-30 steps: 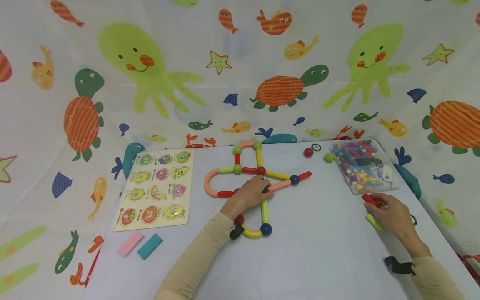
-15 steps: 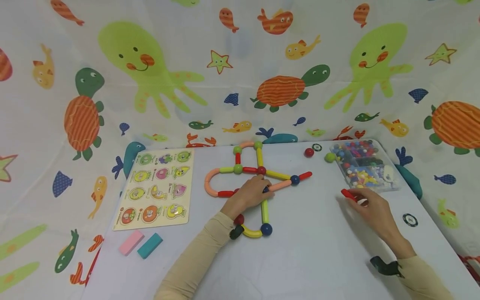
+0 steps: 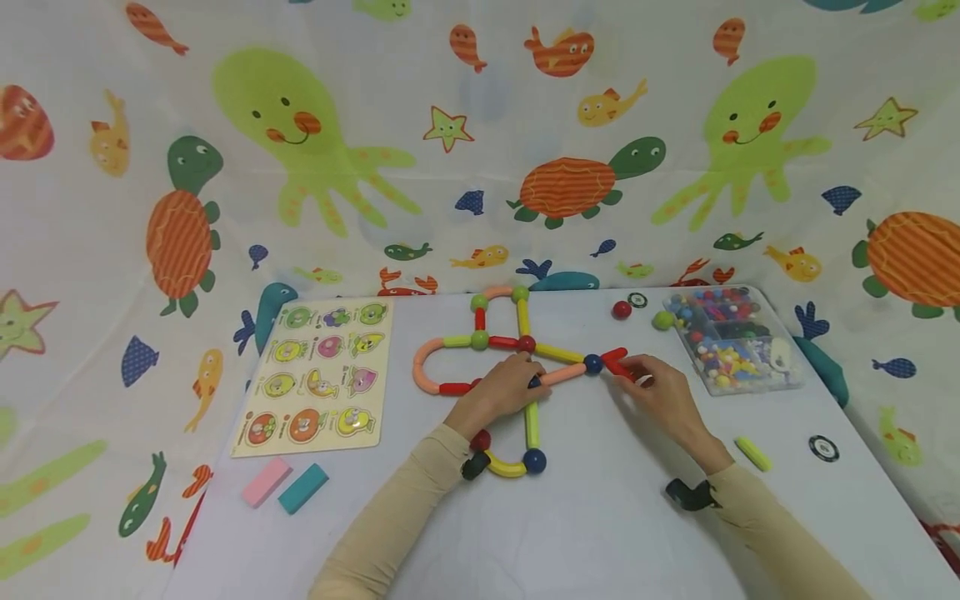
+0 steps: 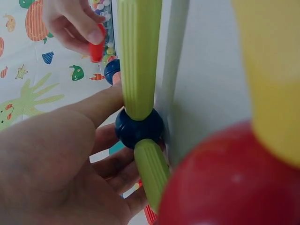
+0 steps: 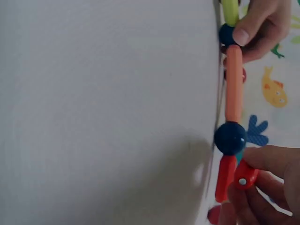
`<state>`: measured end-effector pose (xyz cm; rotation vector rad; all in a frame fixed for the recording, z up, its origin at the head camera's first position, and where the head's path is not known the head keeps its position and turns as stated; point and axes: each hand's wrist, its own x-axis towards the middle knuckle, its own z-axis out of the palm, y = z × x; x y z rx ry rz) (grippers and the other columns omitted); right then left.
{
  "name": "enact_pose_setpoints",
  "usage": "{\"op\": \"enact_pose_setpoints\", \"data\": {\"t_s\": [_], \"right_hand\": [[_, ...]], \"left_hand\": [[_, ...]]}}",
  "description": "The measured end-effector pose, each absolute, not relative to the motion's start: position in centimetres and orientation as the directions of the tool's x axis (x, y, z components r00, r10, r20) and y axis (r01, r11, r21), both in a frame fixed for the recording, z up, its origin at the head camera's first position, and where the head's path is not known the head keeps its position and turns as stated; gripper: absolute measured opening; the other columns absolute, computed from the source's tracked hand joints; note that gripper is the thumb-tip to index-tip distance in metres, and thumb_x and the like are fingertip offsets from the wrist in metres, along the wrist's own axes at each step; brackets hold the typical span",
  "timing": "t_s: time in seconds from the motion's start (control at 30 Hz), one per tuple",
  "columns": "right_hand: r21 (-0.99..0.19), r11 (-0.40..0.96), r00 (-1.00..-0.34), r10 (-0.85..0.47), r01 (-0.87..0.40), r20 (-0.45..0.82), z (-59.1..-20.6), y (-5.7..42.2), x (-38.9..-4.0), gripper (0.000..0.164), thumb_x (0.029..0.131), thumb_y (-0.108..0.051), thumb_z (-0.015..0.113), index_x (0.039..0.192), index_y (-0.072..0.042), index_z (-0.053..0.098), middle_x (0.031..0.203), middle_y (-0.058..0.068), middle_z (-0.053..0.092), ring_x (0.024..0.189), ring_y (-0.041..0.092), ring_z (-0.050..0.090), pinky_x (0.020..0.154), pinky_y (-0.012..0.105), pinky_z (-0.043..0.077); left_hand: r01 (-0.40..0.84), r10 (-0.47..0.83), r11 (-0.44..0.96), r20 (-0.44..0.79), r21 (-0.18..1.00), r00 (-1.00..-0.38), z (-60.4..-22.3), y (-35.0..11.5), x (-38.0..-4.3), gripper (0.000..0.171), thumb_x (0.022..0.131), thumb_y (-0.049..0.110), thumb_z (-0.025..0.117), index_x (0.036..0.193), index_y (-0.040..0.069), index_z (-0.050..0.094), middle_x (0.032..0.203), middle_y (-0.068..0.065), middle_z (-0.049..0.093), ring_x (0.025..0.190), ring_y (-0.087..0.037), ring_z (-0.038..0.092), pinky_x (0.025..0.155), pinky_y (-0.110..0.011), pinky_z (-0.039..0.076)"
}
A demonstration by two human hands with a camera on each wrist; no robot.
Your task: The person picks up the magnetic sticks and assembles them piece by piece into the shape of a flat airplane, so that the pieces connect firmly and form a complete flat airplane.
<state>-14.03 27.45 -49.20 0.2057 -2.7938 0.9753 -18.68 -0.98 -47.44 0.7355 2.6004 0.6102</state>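
Coloured rods and balls join into a flat figure on the white table. My left hand (image 3: 495,393) holds a dark blue ball (image 4: 139,127) in its middle, thumb and fingers about it, with green rods meeting there. A peach rod (image 5: 234,84) leads from that ball to another dark blue ball (image 3: 592,364) on the right. One red rod (image 5: 226,177) sticks out from this second ball. My right hand (image 3: 663,398) pinches another short red rod (image 5: 247,175), its end with a silver dot visible, close beside the second ball and the attached red rod.
A clear compartment box (image 3: 750,385) of beads stands at the back right, near a green ball (image 3: 663,320) and a red ball (image 3: 622,310). A yellow-green rod (image 3: 753,453) lies right of my right hand. A fruit puzzle board (image 3: 255,442), pink block (image 3: 266,482) and teal block (image 3: 303,488) lie left.
My right hand has carried the red rod left, from beside the bead box to the figure's right-hand blue ball. The left hand stays on its ball.
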Motion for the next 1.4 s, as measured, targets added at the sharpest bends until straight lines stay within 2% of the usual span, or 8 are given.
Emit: {"op": "enact_pose_setpoints", "data": {"t_s": [0.23,0.4,0.53,0.77,0.93,1.13,1.33,1.4], "right_hand": [[-0.614,0.777,-0.988,-0.057,-0.136,0.146,-50.0,26.8,-14.4,0.024,0.090,-0.010,0.076,0.112,-0.002,0.070,0.102,0.015,0.073,0.086,0.025,0.067,0.072,0.026,0.053],[-0.621,0.777,-0.994,-0.061,-0.105,0.091,-50.0,26.8,-14.5,0.025,0.091,-0.013,0.076,0.113,-0.003,0.070,0.101,0.014,0.073,0.085,0.023,0.066,0.072,0.030,0.051],[-0.619,0.779,-0.995,-0.069,-0.099,0.072,-50.1,26.7,-14.6,0.026,0.092,-0.016,0.075,0.115,-0.005,0.070,0.103,0.012,0.072,0.087,0.023,0.066,0.074,0.032,0.051],[-0.602,0.786,-0.990,-0.099,-0.142,0.104,-50.1,26.6,-14.9,0.026,0.090,-0.013,0.077,0.113,-0.005,0.070,0.103,0.012,0.072,0.085,0.024,0.067,0.073,0.031,0.053],[-0.608,0.780,-0.989,-0.109,-0.147,0.100,-50.0,26.5,-14.9,0.025,0.089,-0.012,0.078,0.112,-0.005,0.071,0.101,0.011,0.072,0.086,0.024,0.067,0.074,0.031,0.054],[-0.619,0.777,-0.993,-0.114,-0.114,0.039,-48.7,27.0,-15.3,0.030,0.094,-0.025,0.075,0.116,-0.006,0.070,0.105,0.011,0.071,0.093,0.025,0.065,0.079,0.035,0.054],[-0.644,0.760,-0.991,-0.006,-0.093,0.136,-46.4,28.5,-18.2,0.036,0.098,-0.029,0.069,0.123,-0.003,0.066,0.113,0.017,0.070,0.100,0.031,0.066,0.081,0.031,0.051],[-0.647,0.758,-0.985,0.032,-0.088,0.171,-45.9,29.0,-19.5,0.037,0.099,-0.027,0.068,0.126,-0.001,0.064,0.117,0.020,0.069,0.104,0.035,0.066,0.083,0.036,0.053]], "left_hand": [[0.404,0.560,0.773,-0.229,0.489,-0.796,-47.4,-0.8,-18.5,0.044,0.100,0.039,0.064,0.135,0.012,0.064,0.124,-0.004,0.058,0.101,-0.015,0.054,0.090,-0.028,0.051],[0.423,0.567,0.776,-0.222,0.468,-0.793,-47.2,-0.9,-18.5,0.043,0.101,0.038,0.063,0.135,0.012,0.064,0.126,-0.005,0.058,0.103,-0.016,0.054,0.095,-0.031,0.050],[0.418,0.564,0.776,-0.223,0.473,-0.795,-47.2,-0.9,-18.6,0.041,0.101,0.036,0.062,0.134,0.012,0.065,0.124,-0.004,0.059,0.101,-0.015,0.054,0.093,-0.030,0.050],[0.451,0.574,0.779,-0.206,0.435,-0.793,-47.2,-1.0,-18.7,0.039,0.101,0.036,0.063,0.131,0.012,0.067,0.108,-0.002,0.058,0.094,-0.015,0.051,0.080,-0.026,0.047],[0.448,0.574,0.777,-0.205,0.443,-0.793,-47.1,-1.1,-18.6,0.038,0.101,0.036,0.063,0.130,0.013,0.067,0.109,-0.003,0.059,0.095,-0.016,0.052,0.083,-0.027,0.048],[0.437,0.572,0.774,-0.212,0.458,-0.792,-47.1,-1.2,-18.6,0.038,0.101,0.036,0.064,0.130,0.013,0.067,0.111,-0.003,0.059,0.094,-0.015,0.052,0.082,-0.026,0.048],[0.440,0.573,0.775,-0.211,0.454,-0.792,-47.4,-1.2,-18.7,0.039,0.101,0.037,0.063,0.131,0.012,0.067,0.114,-0.003,0.059,0.095,-0.015,0.052,0.083,-0.026,0.048],[0.435,0.572,0.776,-0.216,0.457,-0.792,-47.5,-1.2,-18.7,0.040,0.101,0.038,0.062,0.131,0.013,0.066,0.117,-0.003,0.060,0.096,-0.015,0.053,0.086,-0.028,0.049]]}}
